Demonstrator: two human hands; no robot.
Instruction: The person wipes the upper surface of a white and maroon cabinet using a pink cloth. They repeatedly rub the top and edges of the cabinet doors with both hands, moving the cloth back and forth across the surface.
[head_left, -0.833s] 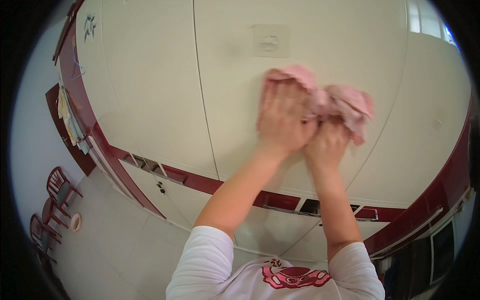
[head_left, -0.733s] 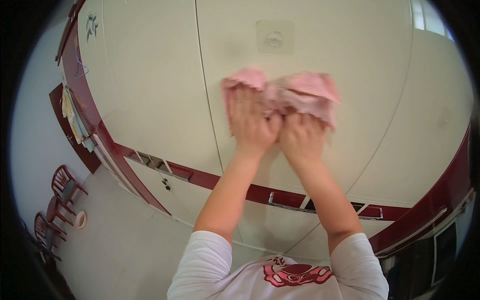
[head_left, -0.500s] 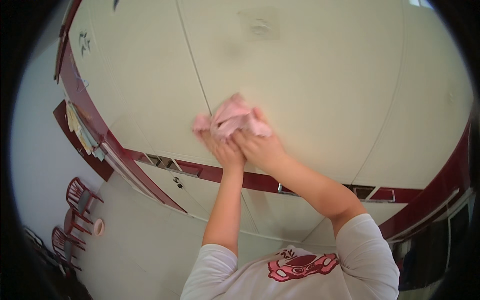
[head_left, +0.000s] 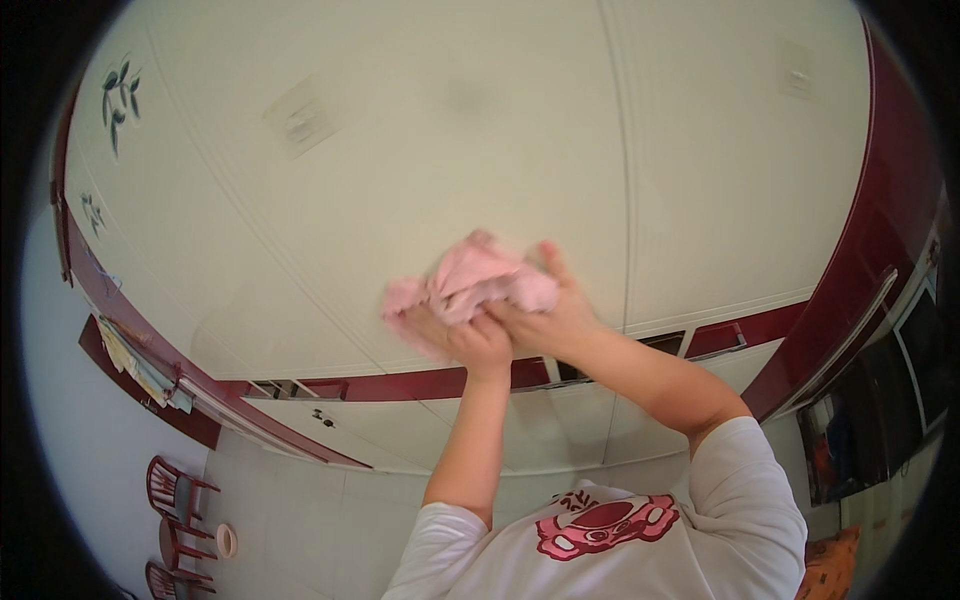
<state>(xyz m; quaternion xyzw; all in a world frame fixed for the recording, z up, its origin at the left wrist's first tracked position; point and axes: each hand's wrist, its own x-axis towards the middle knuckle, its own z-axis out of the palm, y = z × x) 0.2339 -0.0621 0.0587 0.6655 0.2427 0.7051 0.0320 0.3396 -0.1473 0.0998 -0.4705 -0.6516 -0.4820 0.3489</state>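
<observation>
A crumpled pink cloth (head_left: 472, 285) is bunched in front of me against the cream cabinet door (head_left: 400, 180). My left hand (head_left: 478, 342) is closed on its lower left part, with the fingers mostly covered by folds. Close beside it, almost touching, my right hand (head_left: 558, 318) grips the cloth's right side. One digit of that hand sticks up past the cloth's edge. Both hands and the cloth are slightly blurred.
Dark red strips with handles (head_left: 715, 340) run below the doors, above the lower cabinets (head_left: 560, 425). A dark glass-fronted unit (head_left: 865, 425) is at right. Red-brown chairs (head_left: 175, 490) and a pinkish bucket (head_left: 227, 541) stand on the floor at left. Clothes (head_left: 140, 365) hang near the door.
The view has swung to the right, bringing more of the right-hand door into sight. Both hands and the pink cloth sit slightly lower and further right in the picture, still together.
</observation>
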